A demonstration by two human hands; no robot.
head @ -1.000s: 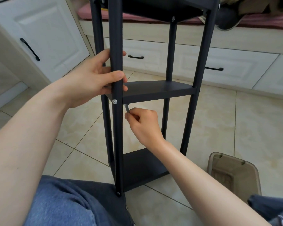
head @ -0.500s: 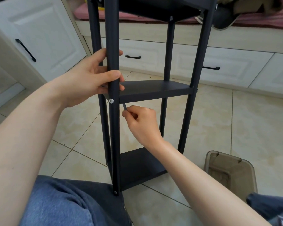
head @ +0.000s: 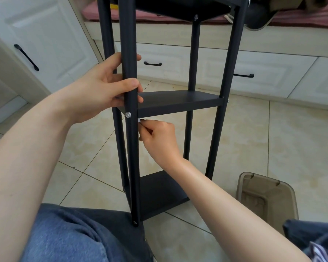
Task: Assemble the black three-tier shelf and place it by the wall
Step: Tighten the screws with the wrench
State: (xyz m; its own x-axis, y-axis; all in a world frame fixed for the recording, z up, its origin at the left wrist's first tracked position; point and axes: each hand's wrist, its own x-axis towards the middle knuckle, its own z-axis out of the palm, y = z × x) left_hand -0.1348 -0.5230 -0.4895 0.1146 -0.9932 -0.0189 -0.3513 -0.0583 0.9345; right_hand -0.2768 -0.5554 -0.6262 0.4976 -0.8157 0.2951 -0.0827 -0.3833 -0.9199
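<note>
My left hand (head: 106, 89) has not let go. Its fingers and thumb stay wrapped round the front post (head: 130, 53) of the black shelf (head: 178, 100), just above the silver screw (head: 128, 114) that pins the middle board to that post.

The only change is small, to the right of the post. My right hand (head: 159, 138) pinches a short silvery key (head: 140, 121) between thumb and forefinger, and over the last second it has crept in toward the post. The key's tip stood clear of the post a second ago. Now it sits against or just beside the post's right edge, tucked under the middle board. Most of the key is hidden in my fingers, so I cannot tell whether it is seated in anything.

I take this as lining up to tighten this corner, but the screw head faces me on the post and the key is not on it yet.

All three boards already sit between the posts. The shelf stands upright on the floor (head: 273, 129), with the foot of the front post against my jeans (head: 64, 233). White drawers (head: 178, 72) lie well behind the post, and a brown tub (head: 263, 177) sits low to its right. I judge assembly nearly done, and the shelf has not yet been set by the wall.
</note>
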